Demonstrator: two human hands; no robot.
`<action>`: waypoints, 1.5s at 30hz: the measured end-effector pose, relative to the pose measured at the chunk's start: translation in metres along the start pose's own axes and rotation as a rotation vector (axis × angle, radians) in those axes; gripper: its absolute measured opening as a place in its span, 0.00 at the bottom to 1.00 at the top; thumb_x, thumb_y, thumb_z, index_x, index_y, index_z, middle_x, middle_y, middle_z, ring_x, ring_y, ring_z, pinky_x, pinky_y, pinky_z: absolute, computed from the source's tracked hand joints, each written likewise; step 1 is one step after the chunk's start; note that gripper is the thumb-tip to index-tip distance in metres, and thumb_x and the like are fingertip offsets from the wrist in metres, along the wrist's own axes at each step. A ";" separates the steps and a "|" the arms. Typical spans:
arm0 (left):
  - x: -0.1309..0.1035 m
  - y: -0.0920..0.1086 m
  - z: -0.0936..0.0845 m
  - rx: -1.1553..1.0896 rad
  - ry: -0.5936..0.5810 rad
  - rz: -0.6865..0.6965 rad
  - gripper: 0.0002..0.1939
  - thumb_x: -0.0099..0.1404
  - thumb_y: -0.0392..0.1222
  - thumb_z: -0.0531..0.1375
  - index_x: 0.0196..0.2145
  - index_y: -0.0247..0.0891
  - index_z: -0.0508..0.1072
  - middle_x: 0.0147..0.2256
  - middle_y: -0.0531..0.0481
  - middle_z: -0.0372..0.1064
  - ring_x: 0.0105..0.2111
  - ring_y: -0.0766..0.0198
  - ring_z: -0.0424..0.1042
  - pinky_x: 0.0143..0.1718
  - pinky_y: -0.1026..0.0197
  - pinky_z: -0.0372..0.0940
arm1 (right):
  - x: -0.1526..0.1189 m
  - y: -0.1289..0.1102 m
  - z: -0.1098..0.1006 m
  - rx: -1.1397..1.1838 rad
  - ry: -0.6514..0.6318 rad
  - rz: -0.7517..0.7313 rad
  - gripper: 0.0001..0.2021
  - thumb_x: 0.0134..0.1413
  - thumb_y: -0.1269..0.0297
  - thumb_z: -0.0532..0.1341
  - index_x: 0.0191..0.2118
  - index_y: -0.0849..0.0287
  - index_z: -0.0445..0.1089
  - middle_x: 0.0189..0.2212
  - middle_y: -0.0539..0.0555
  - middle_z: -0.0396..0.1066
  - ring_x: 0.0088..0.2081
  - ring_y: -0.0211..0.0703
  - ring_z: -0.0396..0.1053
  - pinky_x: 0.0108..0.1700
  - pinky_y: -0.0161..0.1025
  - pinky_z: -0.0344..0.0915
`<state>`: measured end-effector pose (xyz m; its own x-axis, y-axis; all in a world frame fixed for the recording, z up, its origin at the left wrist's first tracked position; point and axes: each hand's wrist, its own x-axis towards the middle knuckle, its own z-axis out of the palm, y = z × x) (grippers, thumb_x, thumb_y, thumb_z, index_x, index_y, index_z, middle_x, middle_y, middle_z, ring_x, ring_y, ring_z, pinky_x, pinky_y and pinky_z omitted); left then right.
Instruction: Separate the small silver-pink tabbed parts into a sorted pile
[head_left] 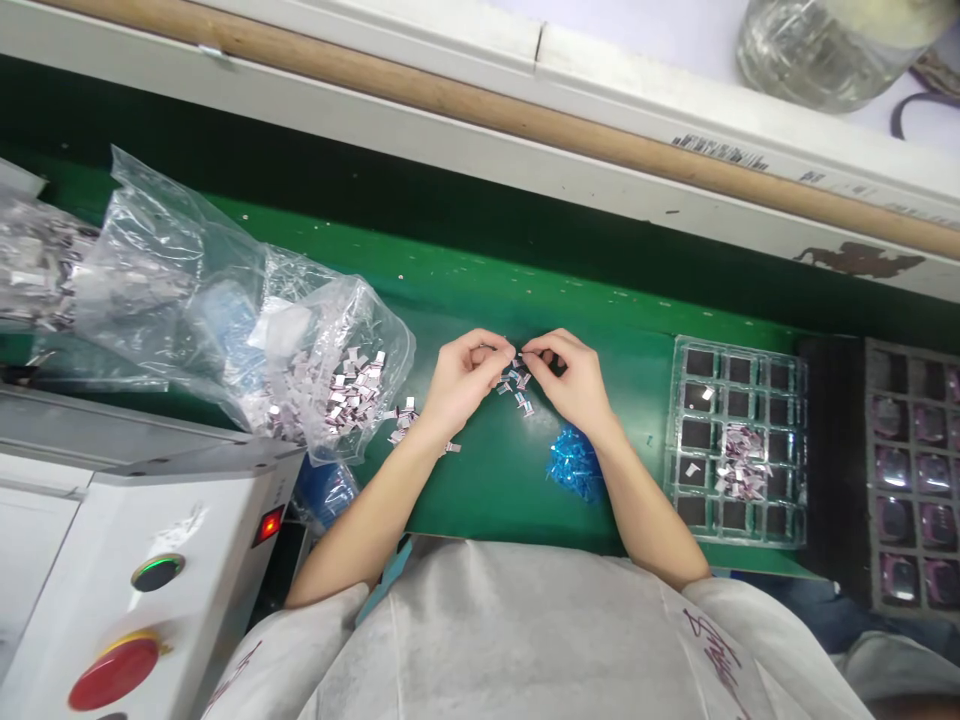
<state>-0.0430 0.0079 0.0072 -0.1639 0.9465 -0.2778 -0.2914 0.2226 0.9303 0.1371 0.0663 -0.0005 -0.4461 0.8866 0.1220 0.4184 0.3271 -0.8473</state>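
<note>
Over the green work surface (480, 490), my left hand (469, 375) and my right hand (570, 375) meet with fingertips nearly touching. Each hand pinches thumb against forefinger; whatever lies in the pinches is too small to name. Just below the fingertips lies a little group of small metallic pieces with blue bits (519, 385). A heap of small blue pieces (574, 465) sits by my right wrist. Next to my left forearm are a few loose silvery-pink pieces (405, 418), and many more lie in the mouth of a clear plastic bag (390, 345).
At right stands a clear compartment tray (673, 440) with silvery pieces in some cells, and beyond it a dark tray (874, 480) with purplish parts. A grey machine (225, 560) with a red button (114, 672) is at lower left. A white ledge (450, 130) crosses the back.
</note>
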 end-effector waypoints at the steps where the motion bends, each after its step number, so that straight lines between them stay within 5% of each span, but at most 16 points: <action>1: 0.000 -0.002 0.000 0.080 0.002 0.036 0.12 0.64 0.49 0.73 0.37 0.39 0.81 0.19 0.57 0.64 0.19 0.70 0.60 0.22 0.65 0.52 | 0.000 -0.002 -0.001 0.108 0.011 0.046 0.03 0.65 0.66 0.68 0.42 0.53 0.80 0.35 0.50 0.77 0.34 0.43 0.71 0.39 0.44 0.66; 4: 0.000 -0.005 0.001 0.214 -0.043 0.112 0.12 0.66 0.49 0.71 0.39 0.37 0.83 0.23 0.53 0.72 0.24 0.66 0.70 0.27 0.63 0.61 | -0.001 -0.007 -0.002 0.344 0.021 0.161 0.08 0.60 0.63 0.72 0.44 0.53 0.78 0.33 0.48 0.78 0.32 0.40 0.71 0.34 0.40 0.63; 9: -0.001 -0.006 0.000 0.217 -0.023 0.160 0.15 0.69 0.52 0.69 0.34 0.37 0.81 0.22 0.53 0.72 0.23 0.66 0.69 0.28 0.62 0.64 | -0.004 -0.013 -0.002 0.409 0.030 0.163 0.07 0.62 0.59 0.72 0.42 0.52 0.77 0.34 0.49 0.79 0.35 0.42 0.75 0.36 0.42 0.65; 17: -0.001 -0.003 0.001 0.179 0.037 0.135 0.11 0.68 0.48 0.68 0.33 0.38 0.79 0.23 0.53 0.73 0.21 0.68 0.68 0.25 0.63 0.61 | -0.008 -0.015 -0.010 0.206 0.004 0.002 0.02 0.66 0.62 0.69 0.39 0.52 0.79 0.45 0.55 0.79 0.44 0.48 0.76 0.39 0.45 0.68; 23: 0.000 0.004 0.000 -0.083 0.028 -0.067 0.08 0.60 0.44 0.66 0.27 0.40 0.74 0.22 0.53 0.72 0.13 0.70 0.59 0.17 0.63 0.46 | -0.009 0.006 -0.010 -0.380 0.091 -0.016 0.07 0.69 0.62 0.67 0.36 0.55 0.78 0.41 0.58 0.74 0.46 0.55 0.71 0.53 0.56 0.70; 27: 0.000 0.011 -0.004 -0.219 -0.021 -0.116 0.05 0.52 0.42 0.61 0.23 0.39 0.72 0.22 0.49 0.72 0.14 0.70 0.59 0.18 0.62 0.38 | -0.009 0.004 -0.002 -0.417 -0.053 -0.122 0.08 0.72 0.62 0.66 0.52 0.53 0.80 0.50 0.61 0.73 0.51 0.57 0.68 0.57 0.57 0.69; 30: 0.001 0.011 -0.006 -0.240 -0.014 -0.122 0.08 0.54 0.45 0.61 0.22 0.39 0.72 0.22 0.48 0.70 0.15 0.69 0.58 0.19 0.61 0.36 | -0.008 0.000 0.001 -0.384 -0.117 -0.131 0.07 0.74 0.65 0.62 0.46 0.53 0.80 0.49 0.60 0.73 0.51 0.56 0.67 0.57 0.56 0.68; 35: 0.003 0.007 -0.006 -0.209 0.027 -0.130 0.14 0.58 0.50 0.60 0.28 0.37 0.79 0.26 0.45 0.75 0.17 0.67 0.62 0.18 0.61 0.38 | -0.007 -0.003 0.001 -0.401 -0.165 -0.084 0.06 0.73 0.68 0.61 0.44 0.54 0.76 0.48 0.60 0.73 0.51 0.58 0.67 0.55 0.56 0.66; 40: 0.004 0.008 -0.004 -0.198 0.039 -0.133 0.18 0.47 0.38 0.59 0.36 0.35 0.81 0.31 0.42 0.80 0.23 0.65 0.69 0.18 0.63 0.42 | -0.008 -0.003 0.001 -0.418 -0.180 -0.077 0.07 0.74 0.68 0.59 0.46 0.54 0.75 0.48 0.60 0.72 0.51 0.58 0.66 0.53 0.56 0.65; 45: 0.004 0.007 -0.001 -0.164 0.032 -0.125 0.19 0.50 0.35 0.60 0.41 0.36 0.77 0.35 0.44 0.82 0.23 0.67 0.71 0.18 0.65 0.45 | -0.009 -0.001 0.002 -0.402 -0.146 -0.103 0.12 0.73 0.68 0.59 0.56 0.54 0.75 0.49 0.60 0.72 0.51 0.59 0.67 0.54 0.56 0.66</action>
<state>-0.0465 0.0127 0.0125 -0.1459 0.9055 -0.3986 -0.4608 0.2943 0.8373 0.1386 0.0575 -0.0014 -0.5964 0.7968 0.0969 0.6277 0.5382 -0.5625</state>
